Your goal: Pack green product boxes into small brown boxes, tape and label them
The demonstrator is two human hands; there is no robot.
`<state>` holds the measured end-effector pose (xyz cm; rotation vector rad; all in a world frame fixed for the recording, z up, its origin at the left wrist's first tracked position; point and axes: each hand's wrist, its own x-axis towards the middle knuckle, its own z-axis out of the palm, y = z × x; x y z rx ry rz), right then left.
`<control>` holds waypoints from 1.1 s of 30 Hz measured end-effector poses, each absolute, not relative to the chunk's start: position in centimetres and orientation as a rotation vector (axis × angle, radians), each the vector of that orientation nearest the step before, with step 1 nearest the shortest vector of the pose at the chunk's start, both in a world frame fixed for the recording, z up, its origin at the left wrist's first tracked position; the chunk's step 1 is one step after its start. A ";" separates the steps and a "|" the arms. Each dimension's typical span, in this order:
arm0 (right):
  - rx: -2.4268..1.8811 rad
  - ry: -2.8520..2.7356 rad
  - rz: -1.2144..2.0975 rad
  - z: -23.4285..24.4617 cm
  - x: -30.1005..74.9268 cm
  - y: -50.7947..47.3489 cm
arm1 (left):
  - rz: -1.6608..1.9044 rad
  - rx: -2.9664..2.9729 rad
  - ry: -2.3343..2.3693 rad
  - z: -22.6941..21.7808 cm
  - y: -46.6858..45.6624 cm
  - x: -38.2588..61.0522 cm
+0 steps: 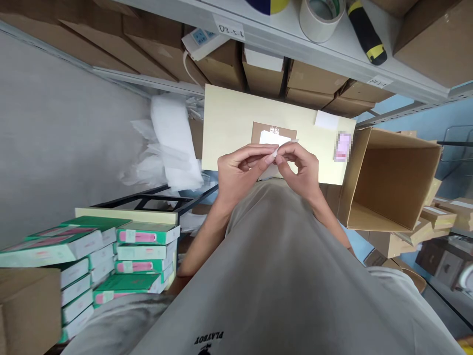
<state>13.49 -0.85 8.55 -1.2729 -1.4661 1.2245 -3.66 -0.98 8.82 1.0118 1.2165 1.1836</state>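
Note:
Both hands meet above the pale yellow tabletop [229, 113], close to my body. Thumb and fingers of my left hand [246, 165] pinch a small whitish scrap [274, 153], and my right hand [300, 165] pinches the same scrap from the other side. It looks like thin paper or film; my fingers cover most of it. Just behind the fingertips lies a flat brown cardboard box [256, 132] with a white label [271, 138] on its upper face. My hands hide the nearer part of the box.
An open carton [391, 182] stands at the table's right. A blurred pink item [343, 147] and white paper [326, 120] lie on the tabletop. Green boxes [144, 251] are stacked at left. The shelf above holds a tape roll [320, 22] and a black-yellow handle [365, 32].

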 end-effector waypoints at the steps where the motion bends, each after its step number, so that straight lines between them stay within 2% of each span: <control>1: -1.283 -1.472 1.222 8.5 13.5 -1.0 | 1.173 1.013 1.221 8.7 -1.1 -3.7; 13: -1.341 -1.534 1.295 8.2 11.1 -1.5 | 1.093 0.849 1.203 7.0 -1.7 -6.9; 17: -1.392 -1.556 1.293 6.7 9.0 -1.0 | 1.130 0.638 1.211 3.2 -1.1 -9.9; 24: -1.581 -1.456 1.340 0.8 6.1 0.8 | 1.273 -0.034 1.296 -5.0 -0.3 -19.3; 33: -1.575 -1.358 1.471 -3.5 -0.8 6.3 | 1.600 -0.469 1.622 -8.7 -5.1 -35.1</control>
